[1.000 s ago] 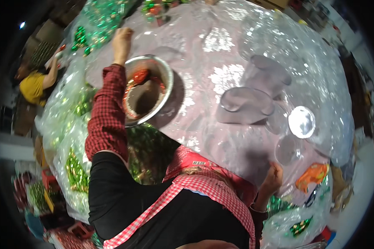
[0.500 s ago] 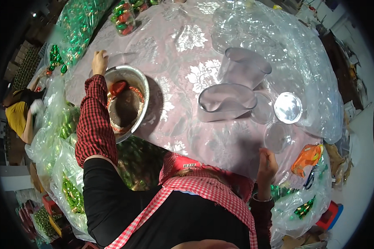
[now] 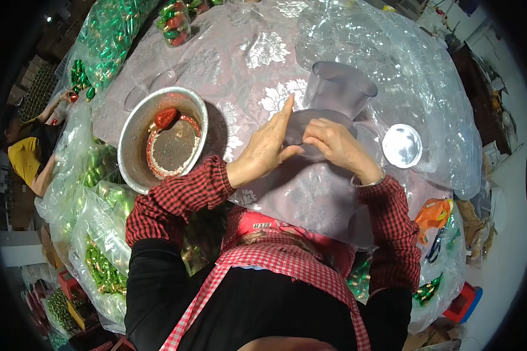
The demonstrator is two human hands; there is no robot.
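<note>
A clear plastic jar point(image 3: 310, 124) lies on its side on the flowered tablecloth point(image 3: 246, 52), just in front of me. My left hand point(image 3: 267, 147) grips its near rim from the left, index finger pointing up. From the right, my right hand point(image 3: 334, 143) holds the same rim with curled fingers. Another clear jar point(image 3: 341, 86) lies right behind it. Both sleeves are red checked.
A metal bowl point(image 3: 136, 126) with red shiny pieces stands to the left. A round clear lid point(image 3: 402, 145) lies to the right. Bags of green and red foil-wrapped pieces point(image 3: 108, 35) line the left edge. A person in yellow point(image 3: 26, 158) sits at far left. An orange tool point(image 3: 433, 212) hangs at right.
My left hand came back from beyond the metal bowl to the clear jar. My right hand rose from the table's near edge to the same jar. Both now hold it.
</note>
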